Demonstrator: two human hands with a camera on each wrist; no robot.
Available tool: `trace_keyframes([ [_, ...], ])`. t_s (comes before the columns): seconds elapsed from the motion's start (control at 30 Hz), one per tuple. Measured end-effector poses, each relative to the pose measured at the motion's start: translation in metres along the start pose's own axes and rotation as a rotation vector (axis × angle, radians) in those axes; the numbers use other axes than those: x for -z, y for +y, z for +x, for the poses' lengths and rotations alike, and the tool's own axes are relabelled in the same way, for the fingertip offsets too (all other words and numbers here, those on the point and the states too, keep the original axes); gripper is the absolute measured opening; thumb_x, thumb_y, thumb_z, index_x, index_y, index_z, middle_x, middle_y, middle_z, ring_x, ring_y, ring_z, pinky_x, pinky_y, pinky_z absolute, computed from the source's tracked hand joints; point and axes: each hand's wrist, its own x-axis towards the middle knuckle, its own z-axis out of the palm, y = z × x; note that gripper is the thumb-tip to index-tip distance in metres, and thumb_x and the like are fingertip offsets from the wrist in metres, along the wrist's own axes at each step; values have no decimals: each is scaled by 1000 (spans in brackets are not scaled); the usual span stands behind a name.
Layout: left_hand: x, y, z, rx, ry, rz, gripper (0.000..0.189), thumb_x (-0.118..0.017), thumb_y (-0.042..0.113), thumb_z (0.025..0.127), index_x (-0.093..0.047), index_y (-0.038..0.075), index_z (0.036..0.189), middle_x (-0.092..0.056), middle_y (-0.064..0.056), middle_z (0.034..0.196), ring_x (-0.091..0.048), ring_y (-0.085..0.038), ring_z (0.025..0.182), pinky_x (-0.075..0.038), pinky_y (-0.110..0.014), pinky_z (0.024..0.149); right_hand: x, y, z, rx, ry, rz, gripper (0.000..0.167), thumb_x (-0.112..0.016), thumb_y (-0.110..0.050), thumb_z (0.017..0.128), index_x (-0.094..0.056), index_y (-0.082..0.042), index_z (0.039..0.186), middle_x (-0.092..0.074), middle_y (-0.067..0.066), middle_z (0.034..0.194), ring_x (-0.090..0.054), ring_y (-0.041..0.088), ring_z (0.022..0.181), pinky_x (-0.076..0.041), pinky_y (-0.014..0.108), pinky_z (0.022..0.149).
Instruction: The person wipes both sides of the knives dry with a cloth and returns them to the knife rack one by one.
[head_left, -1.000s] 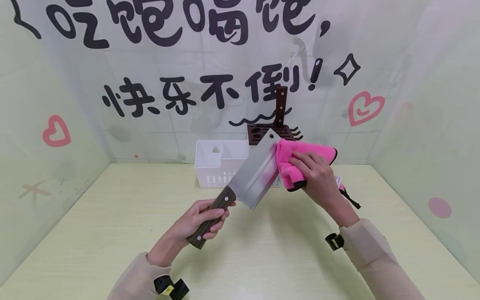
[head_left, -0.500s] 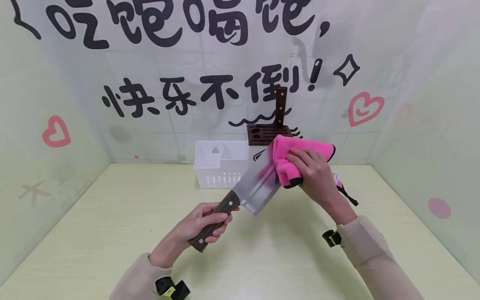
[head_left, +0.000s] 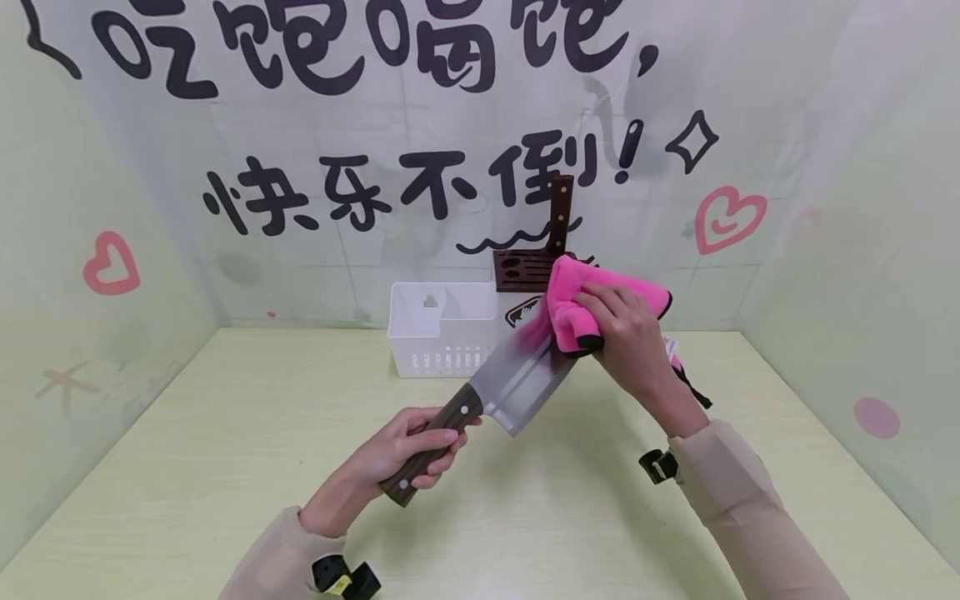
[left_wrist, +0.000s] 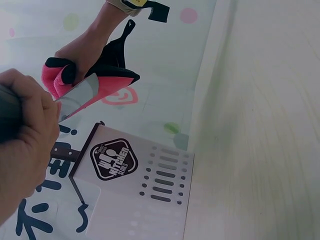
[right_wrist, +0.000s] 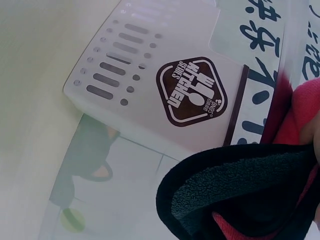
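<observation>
My left hand [head_left: 408, 446] grips the dark wooden handle of a cleaver [head_left: 517, 379], held up over the table. Its broad steel blade slants away to the upper right. In my right hand [head_left: 628, 333] is a folded pink cloth [head_left: 573, 287] with black edging, pressed against the blade's far end and hiding its tip. A pink reflection shows on the steel. From the left wrist, the cloth [left_wrist: 57, 82] appears behind the blade [left_wrist: 80, 97]. The right wrist view shows the cloth's dark, fuzzy underside [right_wrist: 235, 175]; most of the hand is out of frame there.
Behind the cleaver stands a white perforated holder [head_left: 420, 354] with a brown slotted top [head_left: 517, 279]. One brown-handled knife [head_left: 560, 212] stands in the slots, and small hooks show at its right side. A printed wall sheet backs the pale wooden table [head_left: 225, 467].
The cloth has slid up along the blade and now covers the far tip, which was bare a second ago. The cleaver has dropped and shifted slightly right.
</observation>
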Motion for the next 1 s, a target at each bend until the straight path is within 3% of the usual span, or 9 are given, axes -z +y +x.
trace_keyframes([
  [0.2, 0, 0, 0, 10, -6, -5, 31, -41, 6, 93, -41, -10, 120, -47, 1, 76, -42, -2, 55, -37, -11, 44, 0, -1, 2, -47, -8, -14, 43, -80, -1, 60, -63, 0, 100, -62, 18, 100, -54, 34, 93, -47, 46, 80],
  [0.43, 1, 2, 0, 11, -12, 3, 28, -40, 5, 93, -44, -6, 119, -47, 0, 78, -42, -2, 55, -37, -11, 43, -1, -2, 3, 13, 4, -61, 37, -77, -2, 63, -65, -1, 98, -63, 18, 98, -54, 34, 89, -49, 46, 72],
  [1.0, -1, 5, 5, 7, 0, 14, 30, -40, 6, 93, -41, -9, 119, -47, 1, 75, -42, -3, 54, -37, -12, 43, -2, -17, 4, 90, 26, -78, 39, -78, -2, 63, -64, -1, 100, -62, 19, 102, -55, 34, 90, -48, 45, 68],
])
